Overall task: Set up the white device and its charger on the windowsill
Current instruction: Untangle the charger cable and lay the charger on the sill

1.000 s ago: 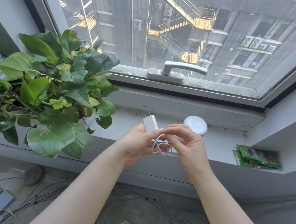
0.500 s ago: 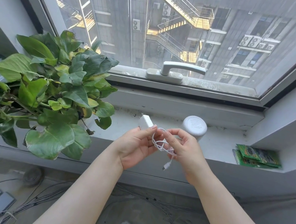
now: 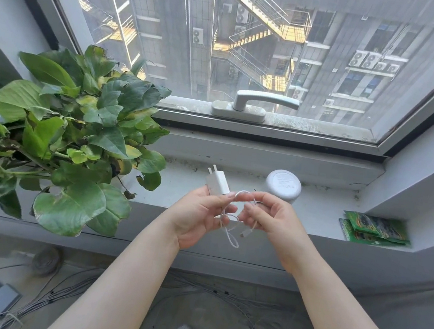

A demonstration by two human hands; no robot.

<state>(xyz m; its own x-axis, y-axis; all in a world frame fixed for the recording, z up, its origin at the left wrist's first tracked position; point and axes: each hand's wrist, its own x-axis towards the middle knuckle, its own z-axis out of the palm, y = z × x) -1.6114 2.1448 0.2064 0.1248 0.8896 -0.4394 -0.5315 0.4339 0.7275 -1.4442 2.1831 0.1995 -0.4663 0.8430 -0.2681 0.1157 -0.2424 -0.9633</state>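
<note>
I see my left hand (image 3: 198,217) curled around the white charger (image 3: 217,183), with its two metal prongs pointing up and away from me. My right hand (image 3: 272,218) pinches the thin white cable (image 3: 231,232) between thumb and fingers. The cable loops between both hands, and its little plug end hangs down free. Both hands are held in the air just in front of the windowsill (image 3: 322,211). The round white device (image 3: 283,185) stands on the windowsill right behind my right hand. Some green packets (image 3: 375,229) lie farther right on the sill. A big leafy plant (image 3: 71,131) sits on the left.
</note>
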